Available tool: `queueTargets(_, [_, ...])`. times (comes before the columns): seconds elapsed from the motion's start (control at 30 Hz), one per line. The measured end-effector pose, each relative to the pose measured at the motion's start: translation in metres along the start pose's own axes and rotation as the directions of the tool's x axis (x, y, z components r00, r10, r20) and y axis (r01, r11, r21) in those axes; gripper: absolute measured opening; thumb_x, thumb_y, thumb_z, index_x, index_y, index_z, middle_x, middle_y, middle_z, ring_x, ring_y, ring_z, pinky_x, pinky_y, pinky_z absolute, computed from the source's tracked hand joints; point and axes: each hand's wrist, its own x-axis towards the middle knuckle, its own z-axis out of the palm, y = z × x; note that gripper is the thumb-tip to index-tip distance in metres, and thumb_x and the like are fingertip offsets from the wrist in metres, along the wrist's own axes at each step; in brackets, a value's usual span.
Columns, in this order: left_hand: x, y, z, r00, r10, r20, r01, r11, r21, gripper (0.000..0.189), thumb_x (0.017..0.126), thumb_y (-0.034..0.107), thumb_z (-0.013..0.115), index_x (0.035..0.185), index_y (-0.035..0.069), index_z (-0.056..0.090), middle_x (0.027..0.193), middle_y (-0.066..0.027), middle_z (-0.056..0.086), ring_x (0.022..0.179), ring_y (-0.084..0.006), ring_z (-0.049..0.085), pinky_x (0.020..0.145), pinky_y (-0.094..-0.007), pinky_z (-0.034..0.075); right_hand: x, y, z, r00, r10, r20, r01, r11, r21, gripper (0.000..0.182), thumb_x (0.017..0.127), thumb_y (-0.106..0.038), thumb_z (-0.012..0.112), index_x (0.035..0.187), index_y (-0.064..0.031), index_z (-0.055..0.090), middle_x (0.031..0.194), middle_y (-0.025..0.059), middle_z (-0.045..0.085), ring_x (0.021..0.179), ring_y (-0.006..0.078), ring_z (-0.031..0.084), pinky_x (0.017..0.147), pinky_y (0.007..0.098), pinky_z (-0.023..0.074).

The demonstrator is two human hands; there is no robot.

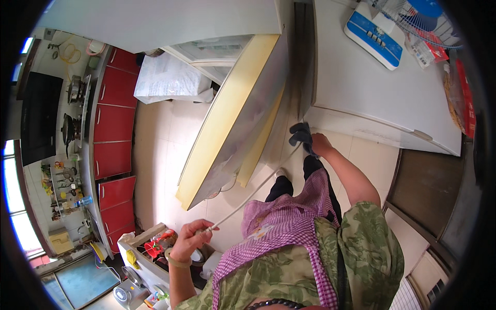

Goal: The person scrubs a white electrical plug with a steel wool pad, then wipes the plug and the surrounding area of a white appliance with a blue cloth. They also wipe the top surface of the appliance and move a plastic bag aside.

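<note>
A pale cord or thin rod point(252, 193) runs slantwise in front of the checked apron point(271, 232). Its near end is held in my left hand point(195, 238), at the bottom centre-left. At the other end my right hand point(321, 145) grips a dark grey cloth-like thing point(301, 136), which looks blurred; whether it is fixed to the cord I cannot tell. Both lie beside the front of a white chest-like appliance point(387, 100). Left of them, yellow-edged panels point(228, 124) slant down over the tiled floor.
Red kitchen cabinets point(112, 124) with a stove line the left. A plastic-wrapped package point(170, 79) rests behind the panels. A blue and white scale point(374, 38) and a wire basket point(422, 23) sit on the appliance. Cluttered shelving point(145, 257) stands near my left arm.
</note>
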Motion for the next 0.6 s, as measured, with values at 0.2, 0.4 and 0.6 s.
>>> queueTargets(0.2, [0.005,0.057,0.0,0.962,0.122,0.243,-0.171,0.966,0.193,0.019,0.085,0.006,0.061,0.103,0.0,0.064,0.08,0.0012,0.06,0.069,-0.0031,0.048,0.06,-0.0181,0.039,-0.079,-0.07,-0.115,1.0,0.014,0.002,-0.014,0.944,0.331,0.024,0.072,-0.014,0.053,0.088,0.0029,0.062,0.079,0.0225,0.063,0.073,0.034,0.063,0.07,0.0397,0.0489])
queueTargets(0.4, [-0.009,0.166,0.012,0.805,0.46,0.375,-0.572,0.768,0.287,0.02,0.083,0.006,0.055,0.099,-0.003,0.063,0.066,0.0029,0.053,0.057,-0.0029,0.044,0.052,-0.0177,0.034,-0.121,-0.092,-0.167,0.992,-0.028,-0.122,0.09,0.836,0.541,0.032,0.073,-0.013,0.05,0.1,0.0033,0.059,0.081,0.0146,0.063,0.072,0.0214,0.058,0.071,0.0332,0.0481])
queueTargets(0.6, [0.019,0.288,-0.022,0.477,0.815,0.328,-0.873,0.395,0.287,0.021,0.089,0.018,0.052,0.099,0.001,0.061,0.067,0.0032,0.052,0.049,-0.0026,0.035,0.048,-0.0142,0.03,-0.137,-0.108,-0.178,0.99,-0.068,-0.12,0.129,0.766,0.63,0.036,0.073,-0.01,0.049,0.107,0.0018,0.057,0.085,0.0093,0.062,0.077,0.0162,0.056,0.074,0.0294,0.0474])
